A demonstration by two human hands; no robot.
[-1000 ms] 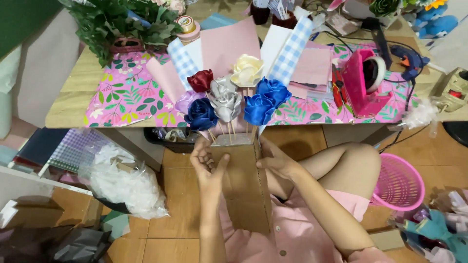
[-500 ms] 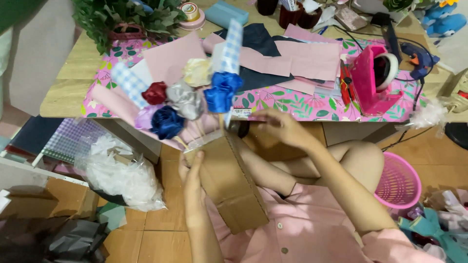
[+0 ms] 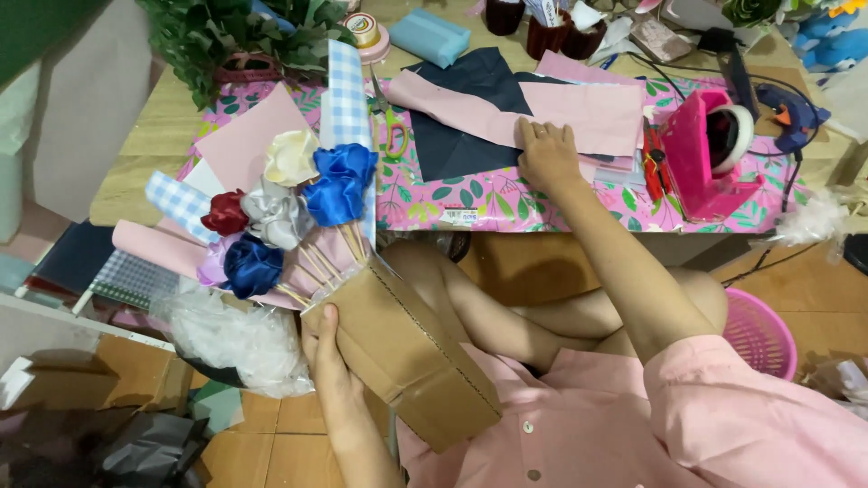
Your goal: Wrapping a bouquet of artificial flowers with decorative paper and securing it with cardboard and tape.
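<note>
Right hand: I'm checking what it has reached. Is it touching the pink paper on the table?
Touching. The head view shows the right hand lying flat on the pink paper, no gap.

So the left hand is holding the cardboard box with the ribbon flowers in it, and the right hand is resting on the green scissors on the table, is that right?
Not quite. The left hand does hold the cardboard box with the ribbon flowers, but the head view shows the right hand resting on the pink paper sheet. The green scissors lie apart, untouched.
</note>
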